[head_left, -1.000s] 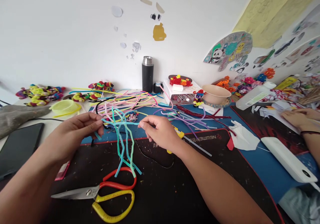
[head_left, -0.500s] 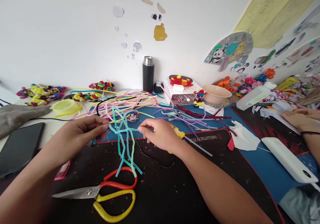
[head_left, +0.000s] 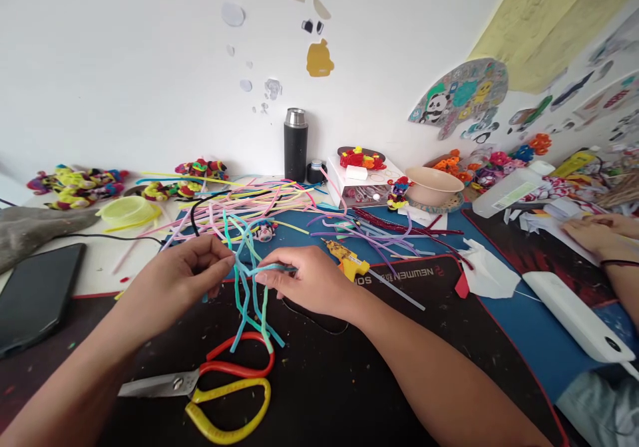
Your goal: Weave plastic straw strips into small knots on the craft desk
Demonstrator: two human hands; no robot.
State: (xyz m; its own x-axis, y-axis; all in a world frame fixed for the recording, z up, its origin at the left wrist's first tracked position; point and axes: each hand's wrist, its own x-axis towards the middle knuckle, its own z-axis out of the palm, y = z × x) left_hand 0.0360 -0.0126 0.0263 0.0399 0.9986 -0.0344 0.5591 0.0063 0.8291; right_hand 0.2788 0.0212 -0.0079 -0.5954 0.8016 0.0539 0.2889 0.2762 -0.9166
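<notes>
A loose tangle of blue and green pipe cleaners (head_left: 245, 297) with bent, zigzag lengths lies on the black mat in front of me. My left hand (head_left: 202, 271) pinches it at its left side, thumb against the fingers. From the right, my right hand (head_left: 299, 277) grips a blue strand between thumb and forefinger, close to the middle of the bundle. Just below, scissors (head_left: 229, 380) with one red and one yellow handle rest on the mat, blades to the left. The lower pipe cleaner ends touch the red handle.
Behind the hands lie a pile of pink and yellow pipe cleaners (head_left: 269, 197) and a yellow glue gun (head_left: 347, 259). A phone (head_left: 42, 297) is at the left, a black thermos (head_left: 295, 146) by the wall. Another person's hand (head_left: 589, 237) works at the far right, near a white device (head_left: 576, 314).
My hands have come closer together. The right hand moved left to the middle of the pipe cleaners, and the left hand moved slightly right. The glue gun is now less covered.
</notes>
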